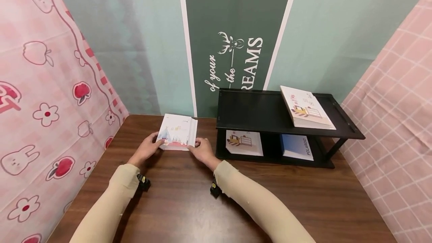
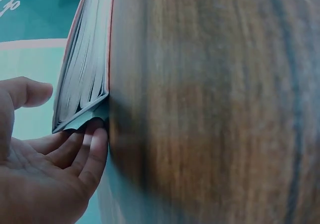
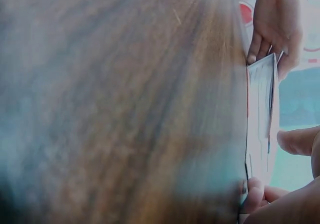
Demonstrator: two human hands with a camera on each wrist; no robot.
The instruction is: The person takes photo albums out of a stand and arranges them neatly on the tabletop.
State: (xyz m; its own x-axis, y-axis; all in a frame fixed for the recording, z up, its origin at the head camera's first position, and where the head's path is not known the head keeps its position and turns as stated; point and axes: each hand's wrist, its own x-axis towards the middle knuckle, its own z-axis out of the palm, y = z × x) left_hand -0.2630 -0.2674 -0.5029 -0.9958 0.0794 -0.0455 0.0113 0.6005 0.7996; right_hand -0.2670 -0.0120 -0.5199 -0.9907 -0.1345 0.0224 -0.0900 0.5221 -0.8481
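Note:
A white hardcover book (image 1: 176, 132) with a blue tent drawn on its cover lies at the back left of the wooden table. At its near left corner, my left hand (image 1: 147, 148) grips it, thumb over the cover. The left wrist view has the fingers (image 2: 95, 149) curled against the book's spine side and its page edges (image 2: 87, 59) facing the camera. My right hand (image 1: 204, 150) holds the near right corner, thumb on top; in the right wrist view its fingertips (image 3: 254, 191) meet the book's lower edge.
To the right stands a black two-tier rack (image 1: 251, 110). A white book (image 1: 307, 108) lies on its top tier. Below are another white book (image 1: 244, 143) and a blue one marked POLAROID (image 1: 297, 147). Cloth hangings (image 1: 141, 48) enclose the table's back and sides.

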